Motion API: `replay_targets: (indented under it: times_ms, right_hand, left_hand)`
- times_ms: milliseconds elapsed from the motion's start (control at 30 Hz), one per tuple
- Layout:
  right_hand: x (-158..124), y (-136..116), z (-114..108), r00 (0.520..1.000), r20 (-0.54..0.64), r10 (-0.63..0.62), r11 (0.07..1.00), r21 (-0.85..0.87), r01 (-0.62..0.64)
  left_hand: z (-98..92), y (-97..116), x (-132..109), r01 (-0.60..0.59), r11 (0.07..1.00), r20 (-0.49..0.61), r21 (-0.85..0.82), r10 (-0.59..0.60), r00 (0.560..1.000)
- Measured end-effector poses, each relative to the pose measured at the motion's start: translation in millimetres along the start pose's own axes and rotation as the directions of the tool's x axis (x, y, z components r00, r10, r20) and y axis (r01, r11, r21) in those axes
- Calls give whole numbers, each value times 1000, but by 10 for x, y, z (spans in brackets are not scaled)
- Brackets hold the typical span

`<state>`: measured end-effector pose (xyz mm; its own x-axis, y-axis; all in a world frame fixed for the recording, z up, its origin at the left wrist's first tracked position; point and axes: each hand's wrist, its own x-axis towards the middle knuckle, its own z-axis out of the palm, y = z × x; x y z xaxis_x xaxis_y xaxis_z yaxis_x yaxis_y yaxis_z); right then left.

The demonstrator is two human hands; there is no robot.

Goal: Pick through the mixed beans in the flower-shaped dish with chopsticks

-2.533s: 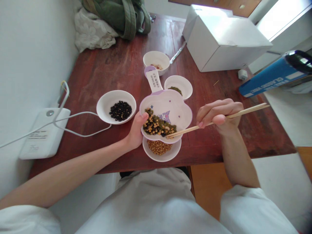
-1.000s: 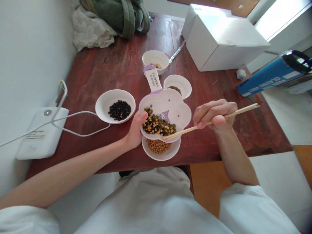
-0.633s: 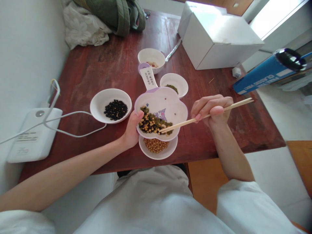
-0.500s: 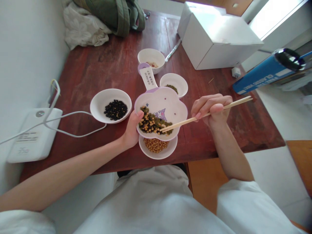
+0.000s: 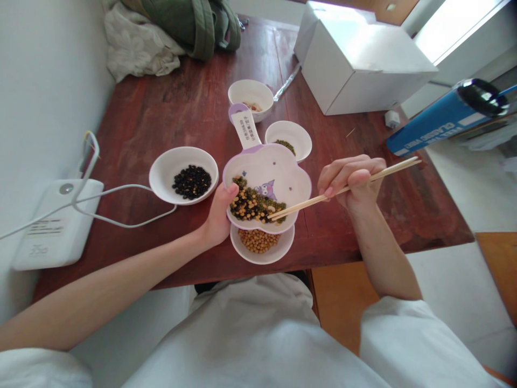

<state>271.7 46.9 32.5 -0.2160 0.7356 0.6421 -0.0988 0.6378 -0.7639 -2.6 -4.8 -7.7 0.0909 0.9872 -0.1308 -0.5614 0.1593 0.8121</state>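
Observation:
My left hand grips the left rim of a flower-shaped purple-edged dish that is tilted toward me and holds mixed black, green and yellow beans. My right hand is closed on a pair of wooden chopsticks, whose tips rest in the mixed beans near the dish's front edge. Directly below the dish sits a white bowl of yellow soybeans. A white bowl of black beans stands to the left, a small bowl of green beans behind, and another small bowl farther back.
A white box stands at the back right of the red-brown wooden table. A blue cylinder lies at the right edge. A white device with a cable sits at the left, and cloth and a green bag fill the far corner.
The view shifted slightly down and left. The chopstick tips moved a little within the mixed beans near the dish's front edge. My left hand has kept its hold on the dish.

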Motion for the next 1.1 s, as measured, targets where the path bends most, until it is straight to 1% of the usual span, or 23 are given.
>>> replay_targets:
  times_ms: [100,367,500,600,767,967,1100]
  right_hand:
    - [-17,6,1,999,-45,7,1000,-24,-8]
    - [8,4,34,999,-3,-42,999,-15,42]
    - [30,8,47,998,-42,-54,998,-46,52]
    - [38,-5,58,996,-61,-68,997,-32,66]
    - [5,-42,61,999,12,-39,999,-16,39]
    - [-26,-56,65,989,138,-62,997,46,57]
    - [-35,-63,92,989,127,-68,996,66,60]
  left_hand:
    - [9,9,2,-9,1000,9,1,9,1000]
    - [38,20,-1,-15,1000,17,-9,15,1000]
    - [19,14,-9,10,1000,25,15,-11,1000]
    - [6,9,-19,10,1000,41,24,-11,999]
    - [-10,-8,-32,-9,999,24,33,8,1000]
    - [10,5,-35,5,1000,48,0,-5,999]
    - [4,7,-35,17,1000,37,-5,-17,999]
